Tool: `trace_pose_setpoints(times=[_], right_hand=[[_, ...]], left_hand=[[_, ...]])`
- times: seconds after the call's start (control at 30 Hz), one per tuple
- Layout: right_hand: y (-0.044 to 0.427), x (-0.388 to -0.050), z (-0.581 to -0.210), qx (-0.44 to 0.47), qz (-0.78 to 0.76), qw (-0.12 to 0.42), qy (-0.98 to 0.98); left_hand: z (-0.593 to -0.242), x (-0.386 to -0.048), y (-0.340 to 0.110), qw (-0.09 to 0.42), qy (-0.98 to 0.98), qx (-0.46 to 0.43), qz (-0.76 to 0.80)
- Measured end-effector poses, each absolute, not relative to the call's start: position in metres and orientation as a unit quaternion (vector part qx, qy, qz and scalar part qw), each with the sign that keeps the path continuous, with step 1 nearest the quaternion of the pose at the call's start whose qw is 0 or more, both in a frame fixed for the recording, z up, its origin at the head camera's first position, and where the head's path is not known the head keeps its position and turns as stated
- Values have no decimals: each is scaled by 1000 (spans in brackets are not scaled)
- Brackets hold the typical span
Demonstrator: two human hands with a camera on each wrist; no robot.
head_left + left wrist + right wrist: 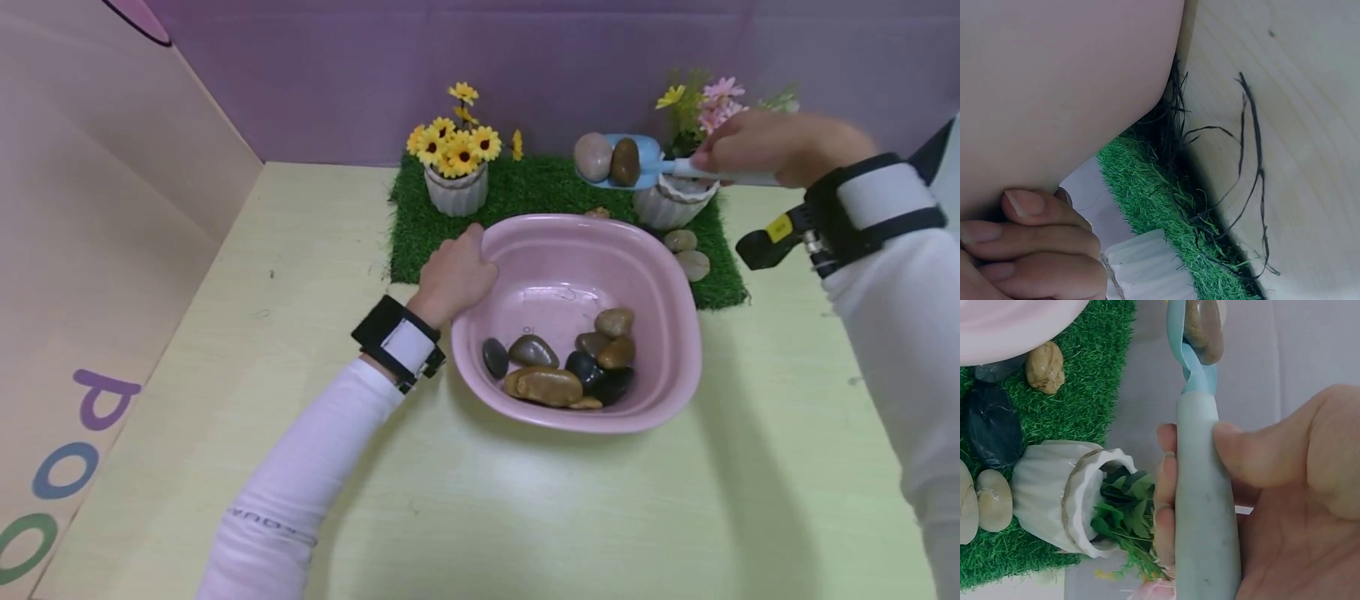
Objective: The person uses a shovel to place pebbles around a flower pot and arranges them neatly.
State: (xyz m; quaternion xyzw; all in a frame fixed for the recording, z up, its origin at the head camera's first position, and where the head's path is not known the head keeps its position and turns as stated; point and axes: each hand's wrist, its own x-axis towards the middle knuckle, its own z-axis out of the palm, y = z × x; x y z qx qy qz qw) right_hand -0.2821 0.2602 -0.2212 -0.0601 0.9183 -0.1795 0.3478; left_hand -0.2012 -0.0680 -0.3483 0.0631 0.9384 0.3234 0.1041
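Gripping with both hands (pixel 456 277) (pixel 791 150), pink basin (pixel 551 275) in left, scoop (pixel 686 168) of stones (pixel 625 163) in right

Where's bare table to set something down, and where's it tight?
Bare table lies on the near side of the pink tub, between the left sleeve and right sleeve. Another bare patch lies left of the grass mat, bordered by the lettered panel and left sleeve. Crowded: the mat, holding two flowerpots and stones.

Right wrist view crops the scoop (pixel 1204 462) (both ends).
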Motion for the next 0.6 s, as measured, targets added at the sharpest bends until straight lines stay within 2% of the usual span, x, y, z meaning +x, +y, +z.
trace_pose_setpoints(times=[0.2, 0.43, 0.6], right_hand=[[256, -284, -233, -59, -179, 358, 915], [251, -281, -249, -57, -199, 327, 922], [250, -279, -254, -53, -212, 343, 914]], left_hand=[[-348, -201, -68, 102, 940, 64, 321], [-347, -201, -68, 102, 940, 66, 320], [-347, -201, -68, 101, 940, 68, 319]])
